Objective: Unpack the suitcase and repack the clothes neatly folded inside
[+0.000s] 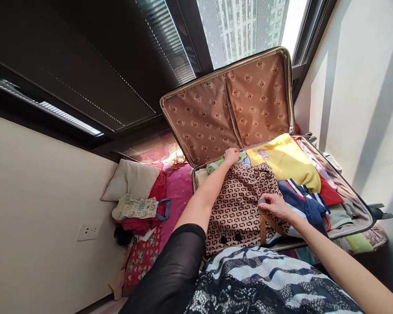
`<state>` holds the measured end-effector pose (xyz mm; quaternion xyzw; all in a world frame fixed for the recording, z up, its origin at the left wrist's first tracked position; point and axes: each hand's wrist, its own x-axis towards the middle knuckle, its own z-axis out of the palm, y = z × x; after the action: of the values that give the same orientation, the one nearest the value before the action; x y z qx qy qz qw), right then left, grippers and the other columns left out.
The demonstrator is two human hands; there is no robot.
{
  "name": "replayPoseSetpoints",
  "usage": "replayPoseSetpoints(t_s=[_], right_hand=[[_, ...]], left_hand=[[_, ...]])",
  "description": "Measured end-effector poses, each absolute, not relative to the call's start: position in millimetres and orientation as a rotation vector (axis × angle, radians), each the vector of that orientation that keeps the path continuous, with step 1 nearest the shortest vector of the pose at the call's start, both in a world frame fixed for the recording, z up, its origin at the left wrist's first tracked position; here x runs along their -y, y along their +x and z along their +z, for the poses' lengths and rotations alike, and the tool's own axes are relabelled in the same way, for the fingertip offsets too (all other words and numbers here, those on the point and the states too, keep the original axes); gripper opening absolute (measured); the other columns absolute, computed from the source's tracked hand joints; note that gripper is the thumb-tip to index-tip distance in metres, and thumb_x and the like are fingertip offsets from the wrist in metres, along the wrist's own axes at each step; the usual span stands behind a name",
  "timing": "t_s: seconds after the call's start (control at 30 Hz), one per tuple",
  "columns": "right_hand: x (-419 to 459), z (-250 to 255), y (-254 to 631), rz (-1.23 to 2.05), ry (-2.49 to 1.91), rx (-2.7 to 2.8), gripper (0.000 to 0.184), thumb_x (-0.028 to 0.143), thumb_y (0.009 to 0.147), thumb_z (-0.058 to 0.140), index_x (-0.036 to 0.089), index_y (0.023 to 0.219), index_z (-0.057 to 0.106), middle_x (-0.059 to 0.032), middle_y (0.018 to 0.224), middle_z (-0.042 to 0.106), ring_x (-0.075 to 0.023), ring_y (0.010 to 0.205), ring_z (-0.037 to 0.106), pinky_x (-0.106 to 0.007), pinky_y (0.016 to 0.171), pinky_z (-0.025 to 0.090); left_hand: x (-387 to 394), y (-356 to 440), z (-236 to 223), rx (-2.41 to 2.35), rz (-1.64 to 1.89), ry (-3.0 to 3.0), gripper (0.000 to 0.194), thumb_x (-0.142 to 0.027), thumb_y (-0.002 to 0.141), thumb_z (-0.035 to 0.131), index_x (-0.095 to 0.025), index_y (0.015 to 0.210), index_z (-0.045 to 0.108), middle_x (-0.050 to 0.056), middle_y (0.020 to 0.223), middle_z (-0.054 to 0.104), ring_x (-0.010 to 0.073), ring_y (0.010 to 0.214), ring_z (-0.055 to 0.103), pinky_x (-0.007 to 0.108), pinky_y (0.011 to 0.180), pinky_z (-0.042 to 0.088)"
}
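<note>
An open suitcase (353, 218) stands before me, packed with clothes. On top in its left half lies a brown bag (239, 205) with a dark repeating pattern and tan straps. My left hand (232, 156) reaches to the bag's far edge, its fingers closed by a green printed cloth (216, 165); what they grip is hidden. My right hand (275, 205) pinches a small grey piece (261, 202) over the bag's right side, above a tan strap (262, 229). Right of the bag are a folded yellow cloth (281, 159) and a navy garment with white stripes (304, 205).
The suitcase's raised lid (212, 117) leans toward the window (242, 30). At left, a pale cushion (134, 179) and a printed tote bag (136, 208) lie beside a magenta cover (177, 192). A wall (363, 122) borders the right side.
</note>
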<state>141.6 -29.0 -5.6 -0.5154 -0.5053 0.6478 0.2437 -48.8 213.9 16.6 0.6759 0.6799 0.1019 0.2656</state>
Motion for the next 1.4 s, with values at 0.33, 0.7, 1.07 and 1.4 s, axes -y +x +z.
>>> replayPoseSetpoints(t_s=[0.33,0.7,1.07,1.4], right_hand=[[35,-14,138,1.604,-1.443,1.578,0.025,0.047,0.077,0.058,0.023,0.07,0.058,-0.0016,0.071,0.06,-0.0178,0.071,0.053,-0.031,0.069,0.043],[35,-19,139,1.575,-1.397,1.632,0.02,0.041,0.079,0.06,0.023,0.071,0.058,-0.0033,0.075,0.066,-0.0199,0.074,0.057,-0.033,0.074,0.045],[35,-25,138,1.669,-1.387,1.51,0.026,0.049,0.084,0.06,0.024,0.077,0.055,-0.0001,0.07,0.058,-0.0163,0.06,0.051,-0.029,0.057,0.043],[63,22,130,1.374,-1.427,1.487,0.025,0.044,0.091,0.06,0.024,0.077,0.056,0.0012,0.064,0.056,-0.0153,0.06,0.048,-0.028,0.06,0.039]], left_hand=[[-251,-37,-27,-1.778,0.188,1.847,0.023,-0.029,0.097,0.077,-0.02,0.114,0.088,0.014,0.117,0.082,0.0268,0.111,0.073,0.031,0.098,0.053],[-240,-33,-19,-1.775,0.72,1.919,0.029,-0.019,0.096,0.069,-0.02,0.067,0.065,0.007,0.09,0.072,0.0207,0.092,0.066,0.032,0.091,0.05],[-165,-61,67,-1.422,1.053,1.594,0.039,-0.038,0.096,0.072,-0.021,0.065,0.057,-0.002,0.06,0.059,0.0148,0.061,0.061,0.025,0.062,0.046],[-23,-36,-45,-1.298,0.902,2.078,0.03,-0.025,0.104,0.058,-0.022,0.075,0.062,0.006,0.085,0.072,0.0199,0.087,0.068,0.032,0.084,0.057]])
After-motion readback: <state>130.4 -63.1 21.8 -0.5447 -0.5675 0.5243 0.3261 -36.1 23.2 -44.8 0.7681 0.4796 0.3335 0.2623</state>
